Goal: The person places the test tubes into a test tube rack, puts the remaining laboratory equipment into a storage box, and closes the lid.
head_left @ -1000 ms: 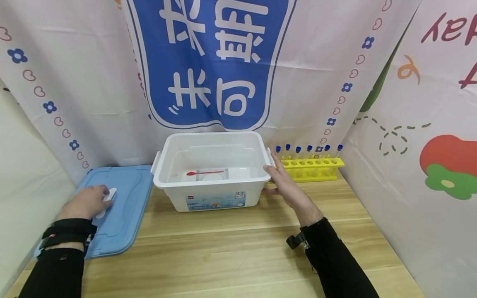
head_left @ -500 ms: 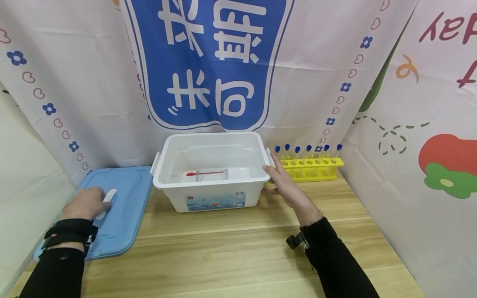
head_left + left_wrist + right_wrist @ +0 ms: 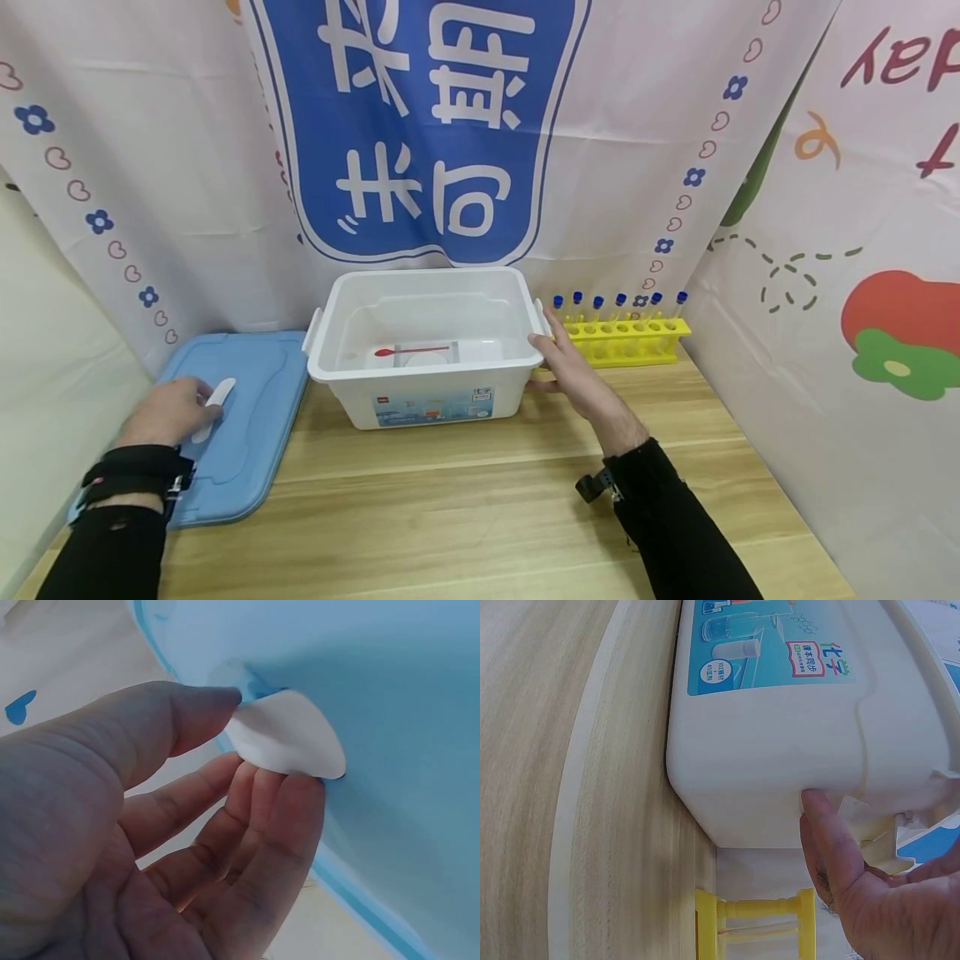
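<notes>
My left hand (image 3: 167, 410) is over the blue lid (image 3: 258, 450) at the left. Its thumb and fingertips pinch a white piece with rounded ends (image 3: 219, 394); the left wrist view shows the curved white piece (image 3: 289, 735) between thumb and fingers, close over the lid. At the right end of the white plastic box (image 3: 427, 379), my right hand (image 3: 573, 371) grips the rim and side handle, one finger pressed to the side wall in the right wrist view. Inside the box lie a red spoon (image 3: 412, 351) and a clear, flat square piece (image 3: 450, 356).
A yellow test tube rack (image 3: 622, 354) with several blue-capped tubes stands just right of the box. The wooden table (image 3: 450, 508) extends in front. A printed white cloth (image 3: 615, 167) hangs right behind the box.
The white piece leans slightly differently and less of its lower end shows, as my left hand shifts a little. My right hand and the box stay put.
</notes>
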{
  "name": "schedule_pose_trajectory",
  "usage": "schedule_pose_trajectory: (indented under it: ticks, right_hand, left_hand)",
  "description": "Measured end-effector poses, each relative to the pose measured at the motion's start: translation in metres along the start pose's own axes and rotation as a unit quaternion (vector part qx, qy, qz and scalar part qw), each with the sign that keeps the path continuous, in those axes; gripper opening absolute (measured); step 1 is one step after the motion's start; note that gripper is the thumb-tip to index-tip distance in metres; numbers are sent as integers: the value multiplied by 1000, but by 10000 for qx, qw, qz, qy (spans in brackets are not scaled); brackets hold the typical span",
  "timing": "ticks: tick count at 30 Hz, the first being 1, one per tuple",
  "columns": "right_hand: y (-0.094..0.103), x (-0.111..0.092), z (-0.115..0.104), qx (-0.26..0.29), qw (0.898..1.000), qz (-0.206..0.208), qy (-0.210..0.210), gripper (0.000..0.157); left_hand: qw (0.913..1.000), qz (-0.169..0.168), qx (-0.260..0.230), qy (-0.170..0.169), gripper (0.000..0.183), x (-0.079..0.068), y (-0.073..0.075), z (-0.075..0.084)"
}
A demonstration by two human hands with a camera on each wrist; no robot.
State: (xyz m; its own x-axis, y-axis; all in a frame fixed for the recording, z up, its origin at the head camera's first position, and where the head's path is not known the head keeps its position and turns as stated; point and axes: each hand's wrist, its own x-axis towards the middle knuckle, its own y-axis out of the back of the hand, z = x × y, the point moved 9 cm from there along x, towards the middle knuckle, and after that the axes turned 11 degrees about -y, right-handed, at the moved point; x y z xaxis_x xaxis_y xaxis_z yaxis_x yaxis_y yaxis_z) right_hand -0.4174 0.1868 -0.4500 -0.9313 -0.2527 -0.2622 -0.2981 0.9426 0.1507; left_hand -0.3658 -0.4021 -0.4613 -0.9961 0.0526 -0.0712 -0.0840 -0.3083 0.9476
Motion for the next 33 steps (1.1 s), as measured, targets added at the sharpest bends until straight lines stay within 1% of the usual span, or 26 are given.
schedule_pose_trajectory:
  ticks: [5, 9, 14, 17, 24, 33]
  right_hand:
    - [0, 0, 0, 1, 10000, 15, 3, 84]
    - [0, 0, 0, -16, 10000, 24, -17, 84]
    - [0, 0, 0, -32, 10000, 20, -29, 85]
    - [0, 0, 0, -36, 10000, 29, -20, 84]
    - [0, 1, 0, -39, 10000, 13, 9, 84]
    - [0, 0, 0, -23, 10000, -4, -1, 84]
  left_hand:
    - [9993, 372, -45, -94, 51, -2, 13, 2]
    - [9981, 581, -81, -183, 50, -2, 21, 4]
    - [9969, 719, -200, -245, 50, -3, 30, 9]
    - [9959, 850, -162, -256, 51, -5, 36, 11]
    - [9938, 1086, -164, -193, 56, -11, 48, 18]
    - [9876, 1507, -212, -375, 56, -18, 68, 30]
